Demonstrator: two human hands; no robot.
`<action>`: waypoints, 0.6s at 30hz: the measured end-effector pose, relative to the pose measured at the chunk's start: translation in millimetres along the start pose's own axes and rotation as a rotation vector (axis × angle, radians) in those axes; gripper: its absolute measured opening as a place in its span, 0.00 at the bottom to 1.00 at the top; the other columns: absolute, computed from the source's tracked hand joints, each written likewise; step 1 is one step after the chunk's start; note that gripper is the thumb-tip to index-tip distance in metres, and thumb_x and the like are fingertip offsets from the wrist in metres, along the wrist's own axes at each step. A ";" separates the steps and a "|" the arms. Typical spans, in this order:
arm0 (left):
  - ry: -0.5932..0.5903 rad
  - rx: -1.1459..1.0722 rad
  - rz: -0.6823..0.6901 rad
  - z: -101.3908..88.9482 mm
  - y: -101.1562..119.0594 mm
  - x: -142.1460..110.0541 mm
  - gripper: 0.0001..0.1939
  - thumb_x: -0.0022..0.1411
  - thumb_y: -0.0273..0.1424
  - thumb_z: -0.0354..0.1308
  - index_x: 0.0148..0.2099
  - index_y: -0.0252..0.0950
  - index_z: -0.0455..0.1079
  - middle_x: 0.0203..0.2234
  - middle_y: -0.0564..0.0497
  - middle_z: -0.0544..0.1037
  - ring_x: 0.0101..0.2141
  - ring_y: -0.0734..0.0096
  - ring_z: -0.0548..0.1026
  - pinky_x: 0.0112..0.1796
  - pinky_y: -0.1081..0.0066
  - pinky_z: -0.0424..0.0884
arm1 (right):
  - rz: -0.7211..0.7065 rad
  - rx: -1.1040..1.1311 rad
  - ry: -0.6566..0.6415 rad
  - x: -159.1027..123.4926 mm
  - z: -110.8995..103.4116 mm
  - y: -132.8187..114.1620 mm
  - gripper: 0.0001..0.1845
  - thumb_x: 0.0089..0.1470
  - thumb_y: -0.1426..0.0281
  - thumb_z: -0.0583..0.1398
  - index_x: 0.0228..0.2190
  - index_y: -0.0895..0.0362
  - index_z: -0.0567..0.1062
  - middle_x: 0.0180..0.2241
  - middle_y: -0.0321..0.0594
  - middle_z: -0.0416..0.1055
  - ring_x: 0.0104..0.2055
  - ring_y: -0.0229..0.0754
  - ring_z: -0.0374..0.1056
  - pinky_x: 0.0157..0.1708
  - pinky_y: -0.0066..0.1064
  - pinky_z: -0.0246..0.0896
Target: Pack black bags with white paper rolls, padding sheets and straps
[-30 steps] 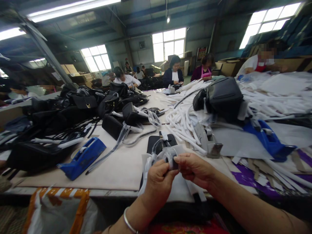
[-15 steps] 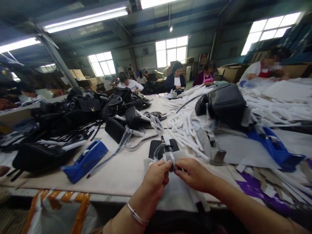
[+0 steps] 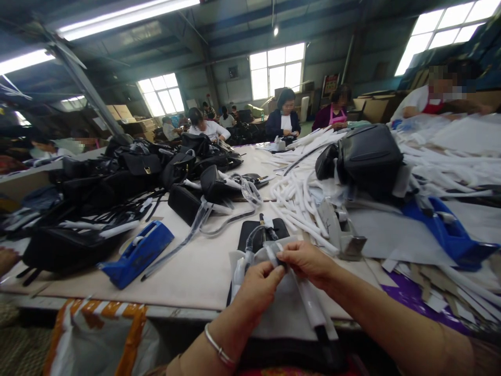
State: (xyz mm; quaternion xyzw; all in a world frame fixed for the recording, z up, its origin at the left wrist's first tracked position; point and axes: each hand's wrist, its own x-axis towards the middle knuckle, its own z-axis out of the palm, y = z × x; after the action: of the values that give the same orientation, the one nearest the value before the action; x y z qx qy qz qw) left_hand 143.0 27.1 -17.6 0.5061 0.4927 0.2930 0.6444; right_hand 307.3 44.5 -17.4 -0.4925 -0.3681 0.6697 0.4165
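In front of me at the table's edge lies a black bag (image 3: 247, 232), partly covered by a whitish wrapping sheet (image 3: 276, 308). Both hands meet over it at a dark strap (image 3: 273, 255) wrapped in clear or white plastic. My left hand (image 3: 256, 290) pinches the strap from the left, thumb on top. Fingers of my right hand (image 3: 309, 262) are closed on it just beside the left thumb. A white-sleeved strap end (image 3: 313, 308) with a black tip hangs toward me under my right forearm. The fingertips hide the exact spot being gripped.
Blue tape dispensers stand left (image 3: 136, 256) and right (image 3: 450, 235), with a grey dispenser (image 3: 344, 235) nearer. Black bags (image 3: 105, 177) pile up at left; white foam tubes (image 3: 299, 201) and a large black bag (image 3: 370, 159) lie right. Several people sit beyond; another person's hand (image 3: 8, 259) shows far left.
My right hand has moved up and inward against the left thumb, and the left hand has shifted slightly right. More of the wrapping and the white-sleeved strap end shows. The view has tilted slightly.
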 end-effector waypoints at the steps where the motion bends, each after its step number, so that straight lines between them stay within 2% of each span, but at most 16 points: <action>1: -0.053 -0.124 -0.128 -1.1 1.3 -0.2 0.17 0.57 0.46 0.63 0.36 0.36 0.70 0.21 0.59 0.62 0.20 0.79 0.59 0.22 0.76 0.56 | -0.045 -0.016 -0.007 -1.1 0.0 0.9 0.18 0.40 0.62 0.70 0.17 0.58 0.68 0.12 0.27 0.58 0.15 0.28 0.46 0.16 0.26 0.36; 2: -0.098 -0.233 -0.234 -1.9 2.5 -0.1 0.20 0.57 0.48 0.63 0.40 0.37 0.70 0.22 0.59 0.64 0.19 0.80 0.61 0.22 0.77 0.59 | -0.091 -0.039 -0.017 -2.1 -0.1 2.4 0.17 0.41 0.62 0.70 0.18 0.59 0.70 0.14 0.29 0.62 0.16 0.29 0.51 0.17 0.26 0.42; 4: -0.158 -0.392 -0.357 -1.7 4.1 1.3 0.23 0.59 0.49 0.61 0.46 0.37 0.68 0.27 0.55 0.70 0.21 0.78 0.68 0.23 0.76 0.67 | -0.163 -0.111 -0.034 -3.0 -1.0 7.8 0.15 0.43 0.62 0.69 0.19 0.60 0.73 0.18 0.33 0.67 0.21 0.33 0.58 0.22 0.27 0.50; 7: -0.149 -0.566 -0.400 4.7 4.8 4.9 0.17 0.66 0.44 0.57 0.47 0.35 0.67 0.29 0.50 0.75 0.25 0.73 0.76 0.23 0.76 0.71 | -0.257 -0.293 -0.056 -1.8 -4.6 19.4 0.14 0.48 0.62 0.65 0.20 0.59 0.74 0.20 0.34 0.69 0.24 0.36 0.62 0.25 0.28 0.55; 10: -0.048 -0.708 -0.409 15.1 3.9 8.1 0.12 0.71 0.39 0.51 0.45 0.34 0.67 0.25 0.52 0.75 0.24 0.74 0.78 0.22 0.78 0.71 | -0.432 -0.593 -0.005 -2.0 -8.9 27.8 0.12 0.54 0.66 0.60 0.22 0.58 0.74 0.22 0.34 0.69 0.26 0.37 0.62 0.27 0.28 0.55; 13: 0.028 -0.764 -0.384 22.3 -0.6 10.0 0.12 0.71 0.38 0.51 0.43 0.33 0.67 0.23 0.53 0.73 0.20 0.76 0.75 0.21 0.79 0.71 | -0.563 -0.944 0.069 -6.6 -9.6 29.0 0.12 0.57 0.70 0.57 0.22 0.58 0.73 0.24 0.36 0.69 0.28 0.37 0.62 0.29 0.29 0.54; 16: 0.071 -0.654 -0.289 23.0 -7.6 10.8 0.12 0.68 0.39 0.55 0.41 0.34 0.67 0.23 0.54 0.73 0.18 0.78 0.73 0.20 0.79 0.69 | -0.638 -1.204 0.062 -14.8 -7.8 25.9 0.12 0.59 0.73 0.55 0.24 0.58 0.73 0.26 0.39 0.70 0.28 0.39 0.64 0.30 0.30 0.54; 18: 0.104 -0.560 -0.235 21.6 -11.0 10.7 0.14 0.67 0.41 0.56 0.41 0.33 0.67 0.24 0.54 0.73 0.19 0.79 0.72 0.20 0.78 0.69 | -0.689 -1.279 0.044 -20.1 -8.9 22.4 0.12 0.60 0.73 0.54 0.27 0.58 0.74 0.26 0.40 0.71 0.29 0.39 0.64 0.31 0.30 0.55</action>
State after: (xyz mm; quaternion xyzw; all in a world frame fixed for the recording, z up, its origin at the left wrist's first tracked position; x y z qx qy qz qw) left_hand 165.4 25.2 -31.5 0.2324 0.4804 0.3664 0.7622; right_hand 314.8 18.1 -32.7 -0.5093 -0.8132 0.1442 0.2418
